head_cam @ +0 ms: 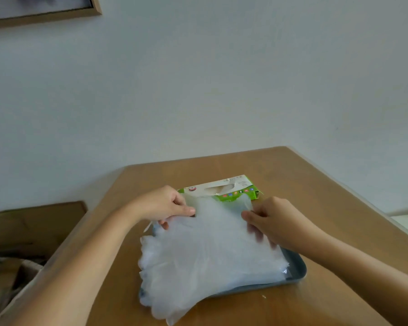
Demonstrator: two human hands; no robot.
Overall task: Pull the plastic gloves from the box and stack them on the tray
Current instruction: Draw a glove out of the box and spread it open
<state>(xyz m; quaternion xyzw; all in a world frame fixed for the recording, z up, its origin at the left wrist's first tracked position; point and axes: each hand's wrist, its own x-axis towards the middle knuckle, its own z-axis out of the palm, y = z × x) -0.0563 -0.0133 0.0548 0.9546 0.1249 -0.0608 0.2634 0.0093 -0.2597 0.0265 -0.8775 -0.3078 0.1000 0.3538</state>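
Observation:
A green and white glove box (224,188) lies flat on the wooden table, just behind a grey tray (298,270). A thick stack of clear plastic gloves (205,262) covers most of the tray and hangs over its near left edge. My left hand (165,205) pinches the far left corner of the top glove. At the far right corner my right hand (272,220) pinches the same glove, fingers partly under the plastic. The glove's far edge lies against the front of the box.
The wooden table (316,196) ends at a white wall behind the box. A brown cabinet (33,227) stands lower left with cluttered items below it. A picture frame (57,15) hangs upper left.

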